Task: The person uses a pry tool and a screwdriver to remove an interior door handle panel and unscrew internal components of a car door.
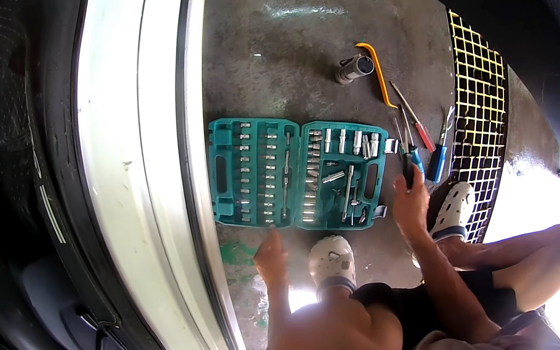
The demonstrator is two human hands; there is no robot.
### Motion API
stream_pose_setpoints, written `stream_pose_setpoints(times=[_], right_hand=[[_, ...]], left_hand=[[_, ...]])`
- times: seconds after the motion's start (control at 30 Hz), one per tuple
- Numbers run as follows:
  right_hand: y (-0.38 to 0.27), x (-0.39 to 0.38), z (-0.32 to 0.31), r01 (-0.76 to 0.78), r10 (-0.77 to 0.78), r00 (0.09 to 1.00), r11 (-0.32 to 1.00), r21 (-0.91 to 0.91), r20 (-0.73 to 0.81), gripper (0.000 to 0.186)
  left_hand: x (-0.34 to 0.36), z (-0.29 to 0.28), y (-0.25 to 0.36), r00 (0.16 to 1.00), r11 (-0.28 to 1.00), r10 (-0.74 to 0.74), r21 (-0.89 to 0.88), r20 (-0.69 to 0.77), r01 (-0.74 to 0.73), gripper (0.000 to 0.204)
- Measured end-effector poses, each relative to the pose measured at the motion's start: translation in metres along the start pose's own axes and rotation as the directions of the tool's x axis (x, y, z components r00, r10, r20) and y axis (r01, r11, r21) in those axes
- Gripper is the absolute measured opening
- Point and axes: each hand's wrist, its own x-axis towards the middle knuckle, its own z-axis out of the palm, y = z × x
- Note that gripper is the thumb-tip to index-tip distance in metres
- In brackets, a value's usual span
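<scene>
At the handle ends of two slim screwdrivers (415, 153) lying on the floor, my right hand (411, 206) has its thumb and fingers closed around a dark handle; a teal handle is right beside it. My left hand (271, 257) is loosely curled just below the near edge of the green socket set case (218, 212), and nothing shows in its fingers. The case lies unfolded, with small bits and an extension bar in its left half, and sockets and a ratchet handle (348, 193) in its right half.
Beyond the case are a small flashlight (355, 69) and an orange pry tool (379, 73). To the right lie a red-handled screwdriver (424, 134) and a blue-handled tool (438, 163), near a yellow floor grate (478, 110). A white car sill (135, 163) runs along the left; my clog (331, 260) is close below the case.
</scene>
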Motion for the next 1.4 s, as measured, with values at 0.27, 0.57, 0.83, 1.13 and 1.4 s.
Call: stream_pose_setpoints(times=[0.27, 0.57, 0.83, 1.13, 1.4], right_hand=[[-0.004, -0.005, 0.063, 0.07, -0.078, 0.996, 0.982, -0.178, -0.035, 0.06], [-0.057, 0.003, 0.062, -0.037, 0.037, 0.999, 0.999, -0.012, -0.022, 0.057], [-0.106, 0.017, 0.071, -0.093, 0.098, 0.995, 0.975, 0.2, -0.019, 0.06], [-0.091, 0.037, 0.03, -0.106, 0.083, 0.994, 0.93, 0.352, 0.077, 0.055], [-0.074, -0.008, -0.107, 0.052, -0.085, 0.99, 0.96, 0.274, 0.113, 0.046]], left_hand=[[0.03, 0.02, 0.022, 0.98, 0.994, 0.094, -0.03, -0.174, -0.101, 0.045], [0.057, 0.016, 0.082, 0.951, 0.98, 0.185, -0.031, -0.249, -0.198, 0.046], [0.121, 0.023, 0.142, 0.914, 0.962, 0.246, -0.037, -0.322, -0.272, 0.045], [0.095, 0.01, 0.167, 0.909, 0.931, 0.357, 0.158, -0.215, -0.328, 0.04], [-0.047, -0.075, 0.239, 0.798, 0.818, 0.574, -0.081, 0.183, -0.57, 0.032]])
